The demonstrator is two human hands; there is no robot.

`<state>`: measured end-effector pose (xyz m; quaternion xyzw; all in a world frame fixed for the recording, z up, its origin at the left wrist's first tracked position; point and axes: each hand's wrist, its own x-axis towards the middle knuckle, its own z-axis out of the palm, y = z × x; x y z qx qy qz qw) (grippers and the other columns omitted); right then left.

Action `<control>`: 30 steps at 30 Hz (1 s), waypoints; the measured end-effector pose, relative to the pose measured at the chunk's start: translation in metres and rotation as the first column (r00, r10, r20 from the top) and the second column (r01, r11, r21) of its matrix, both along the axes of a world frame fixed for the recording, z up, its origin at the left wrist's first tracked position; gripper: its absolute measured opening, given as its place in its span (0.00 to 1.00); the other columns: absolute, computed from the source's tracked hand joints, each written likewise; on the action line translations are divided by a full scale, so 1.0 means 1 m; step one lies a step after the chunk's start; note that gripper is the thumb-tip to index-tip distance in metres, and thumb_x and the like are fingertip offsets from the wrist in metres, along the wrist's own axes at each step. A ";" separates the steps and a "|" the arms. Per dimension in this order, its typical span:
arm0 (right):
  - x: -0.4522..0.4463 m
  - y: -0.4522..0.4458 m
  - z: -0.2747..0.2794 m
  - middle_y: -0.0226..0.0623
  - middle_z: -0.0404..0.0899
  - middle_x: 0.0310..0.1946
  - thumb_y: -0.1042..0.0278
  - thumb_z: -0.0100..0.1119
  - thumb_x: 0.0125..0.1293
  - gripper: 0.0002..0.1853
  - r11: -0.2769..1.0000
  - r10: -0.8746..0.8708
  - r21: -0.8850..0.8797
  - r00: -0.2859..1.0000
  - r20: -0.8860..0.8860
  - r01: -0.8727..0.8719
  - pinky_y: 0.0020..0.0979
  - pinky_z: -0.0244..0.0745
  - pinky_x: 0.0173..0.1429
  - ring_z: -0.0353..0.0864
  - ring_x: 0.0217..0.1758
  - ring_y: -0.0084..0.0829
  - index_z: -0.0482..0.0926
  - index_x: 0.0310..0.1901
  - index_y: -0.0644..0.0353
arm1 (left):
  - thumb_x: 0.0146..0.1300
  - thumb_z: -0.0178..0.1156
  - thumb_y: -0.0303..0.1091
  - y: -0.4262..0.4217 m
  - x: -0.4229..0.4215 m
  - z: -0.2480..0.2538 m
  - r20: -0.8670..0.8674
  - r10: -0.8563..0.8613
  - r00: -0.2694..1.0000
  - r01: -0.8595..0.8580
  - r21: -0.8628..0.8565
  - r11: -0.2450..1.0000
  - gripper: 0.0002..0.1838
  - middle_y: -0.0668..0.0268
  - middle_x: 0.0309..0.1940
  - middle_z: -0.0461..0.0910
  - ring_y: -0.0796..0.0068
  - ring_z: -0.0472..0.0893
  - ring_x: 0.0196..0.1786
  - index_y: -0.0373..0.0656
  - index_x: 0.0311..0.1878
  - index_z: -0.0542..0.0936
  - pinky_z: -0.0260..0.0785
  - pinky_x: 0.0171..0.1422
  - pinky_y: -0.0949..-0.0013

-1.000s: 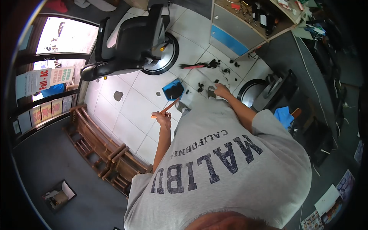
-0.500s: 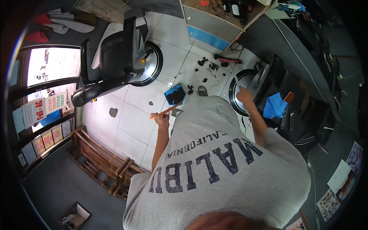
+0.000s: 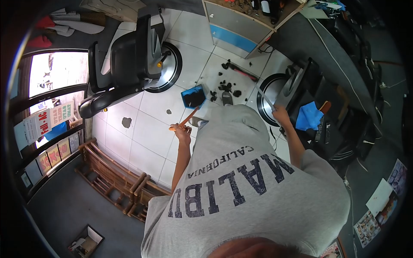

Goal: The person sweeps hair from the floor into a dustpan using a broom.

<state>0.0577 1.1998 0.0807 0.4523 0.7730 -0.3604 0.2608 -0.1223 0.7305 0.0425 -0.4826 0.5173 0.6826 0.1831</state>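
Observation:
My left hand (image 3: pixel 183 133) is closed around the orange handle of a blue dustpan (image 3: pixel 192 90). The pan rests on the white tiles ahead of my feet, with dark hair in it. At the right, my right hand (image 3: pixel 281 115) grips the pale handle of a broom (image 3: pixel 243 72). The broom's pinkish-red head with dark bristles is down on the floor, right of the dustpan. Clumps of dark hair (image 3: pixel 237 93) lie scattered between the broom head, the dustpan and my slippered foot (image 3: pixel 226 99).
A black barber chair (image 3: pixel 129 60) stands at the left, another chair's round base (image 3: pixel 267 101) at the right, holding a blue cloth (image 3: pixel 308 116). A drawer cabinet (image 3: pixel 232 36) is ahead. A bamboo bench (image 3: pixel 112 174) lines the left, near the windows.
The broom head has swung inward and left, nearer the hair clumps, some of which have shifted. My right hand has moved slightly right and down. The dustpan has shifted slightly left and turned.

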 end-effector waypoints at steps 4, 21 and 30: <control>-0.020 0.010 -0.027 0.57 0.82 0.44 0.70 0.52 0.55 0.22 0.973 0.124 0.191 0.992 0.024 -0.126 0.46 0.75 0.55 0.81 0.49 0.56 0.78 0.53 0.60 | 0.68 0.41 0.71 0.005 0.000 0.003 0.004 -0.044 0.999 0.044 -0.031 0.999 0.40 0.68 0.25 0.66 0.73 0.68 0.27 0.46 0.68 0.59 0.68 0.37 0.64; -0.103 -0.053 -0.086 0.53 0.81 0.49 0.67 0.51 0.55 0.23 0.961 0.257 0.130 0.963 -0.081 -0.245 0.46 0.74 0.59 0.79 0.55 0.53 0.79 0.54 0.61 | 0.69 0.42 0.70 -0.027 0.013 0.002 -0.030 0.008 1.000 -0.009 -0.030 0.999 0.37 0.68 0.25 0.67 0.73 0.70 0.28 0.47 0.65 0.61 0.70 0.38 0.63; -0.189 -0.085 -0.020 0.48 0.83 0.48 0.64 0.56 0.56 0.20 0.816 0.572 0.068 0.819 0.054 -0.574 0.44 0.77 0.56 0.82 0.54 0.48 0.81 0.51 0.59 | 0.70 0.39 0.68 -0.044 0.016 0.014 -0.033 0.024 0.999 -0.026 -0.051 0.998 0.36 0.67 0.22 0.67 0.71 0.71 0.27 0.47 0.64 0.60 0.70 0.39 0.60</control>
